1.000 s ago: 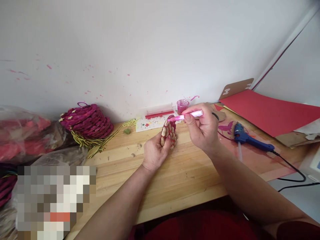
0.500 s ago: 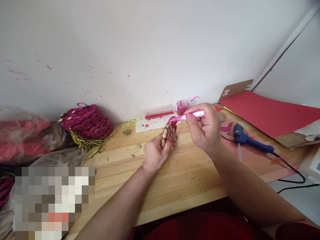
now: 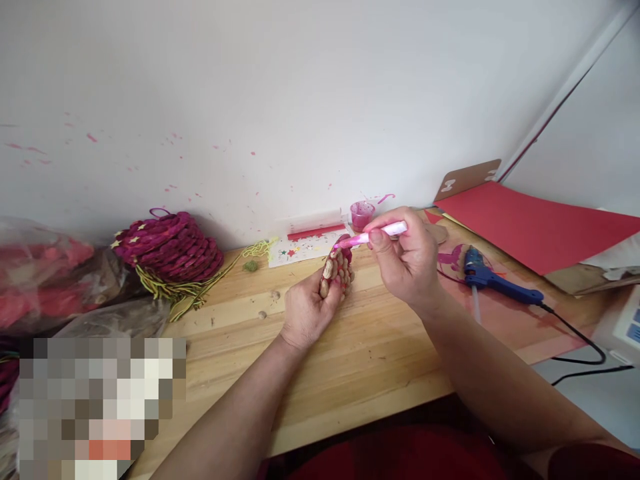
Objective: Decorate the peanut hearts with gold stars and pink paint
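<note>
Many knobbly tan peanut shells (image 3: 329, 269) gripped in left fingers (image 3: 330, 303); slim pink-smeared brush (image 3: 357, 241) pinched in right fingers (image 3: 381, 247)

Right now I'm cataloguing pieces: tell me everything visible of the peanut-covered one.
The peanut-covered piece shows tan, bumpy shells packed together, red between them, deep pink along its top. It is held tilted over the wooden table. The left hand clasps its lower part; the pink tip of the brush in the right hand appears to touch its upper edge. Its back is hidden.
</note>
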Motion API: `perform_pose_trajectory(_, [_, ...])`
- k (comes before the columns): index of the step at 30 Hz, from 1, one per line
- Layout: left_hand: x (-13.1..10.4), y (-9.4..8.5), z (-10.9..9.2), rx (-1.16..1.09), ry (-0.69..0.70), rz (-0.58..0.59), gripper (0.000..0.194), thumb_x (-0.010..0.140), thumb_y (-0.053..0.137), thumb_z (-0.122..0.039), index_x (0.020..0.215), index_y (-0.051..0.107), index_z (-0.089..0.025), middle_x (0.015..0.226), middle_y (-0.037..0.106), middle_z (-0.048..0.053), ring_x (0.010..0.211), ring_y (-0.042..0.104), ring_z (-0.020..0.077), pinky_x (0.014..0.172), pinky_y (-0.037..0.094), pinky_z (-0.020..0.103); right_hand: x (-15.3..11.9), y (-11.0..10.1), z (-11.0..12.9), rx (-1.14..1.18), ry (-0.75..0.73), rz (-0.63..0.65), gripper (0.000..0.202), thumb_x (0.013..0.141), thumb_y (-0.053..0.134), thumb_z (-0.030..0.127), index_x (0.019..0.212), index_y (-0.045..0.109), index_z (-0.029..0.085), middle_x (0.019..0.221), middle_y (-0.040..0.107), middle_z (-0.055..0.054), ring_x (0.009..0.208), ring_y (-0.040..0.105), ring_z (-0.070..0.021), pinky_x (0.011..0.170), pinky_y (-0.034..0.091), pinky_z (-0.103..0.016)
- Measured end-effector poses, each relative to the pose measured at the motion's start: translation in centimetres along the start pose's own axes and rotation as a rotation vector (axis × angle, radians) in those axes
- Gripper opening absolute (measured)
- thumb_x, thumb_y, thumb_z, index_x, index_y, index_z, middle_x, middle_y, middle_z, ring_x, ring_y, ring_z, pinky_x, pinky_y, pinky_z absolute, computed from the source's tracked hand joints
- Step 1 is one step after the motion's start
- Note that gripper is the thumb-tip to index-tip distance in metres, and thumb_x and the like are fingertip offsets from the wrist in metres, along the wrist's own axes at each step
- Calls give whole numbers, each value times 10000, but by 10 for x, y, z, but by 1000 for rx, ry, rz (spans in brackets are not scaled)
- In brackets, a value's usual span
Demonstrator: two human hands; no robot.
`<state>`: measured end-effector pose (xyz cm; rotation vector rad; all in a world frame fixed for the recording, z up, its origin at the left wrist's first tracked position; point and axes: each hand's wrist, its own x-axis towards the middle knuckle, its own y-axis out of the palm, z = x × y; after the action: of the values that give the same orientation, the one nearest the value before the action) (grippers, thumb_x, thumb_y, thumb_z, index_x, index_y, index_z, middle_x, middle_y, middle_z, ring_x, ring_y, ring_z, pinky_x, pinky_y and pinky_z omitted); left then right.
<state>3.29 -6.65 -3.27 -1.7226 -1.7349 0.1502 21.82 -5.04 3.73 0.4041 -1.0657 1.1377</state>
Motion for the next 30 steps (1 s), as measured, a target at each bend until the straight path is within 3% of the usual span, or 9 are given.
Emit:
perform_pose_trajectory(10, [1,1,1,8,18,-11,229,943,586,-345,776,660,-207,619,607,-17,549,505,135,566,303,263,1,-1,0,0,26,-20,110,1020,578,359,976,628,272,904,724,-52,872,690,-232,751,534,-416])
perform_pose_trajectory(22, [1,-1,-1,10,4,-1,234,944,580,-365,823,688,-196,644,622,-15,569,527,136,573,321,259,1,0,6,-37,-70,7,60,1011,576,300,969,615,282,885,720,-37,854,662,-231,806,497,-450])
perform_pose_trajectory(30, [2,-1,-4,-13,-16,3,257,937,564,-364,737,577,-204,611,559,-38,554,476,117,566,306,256,0,2,7,3,-175,51,22,988,601,242,975,609,258,882,720,-27,843,657,-221,794,464,-435])
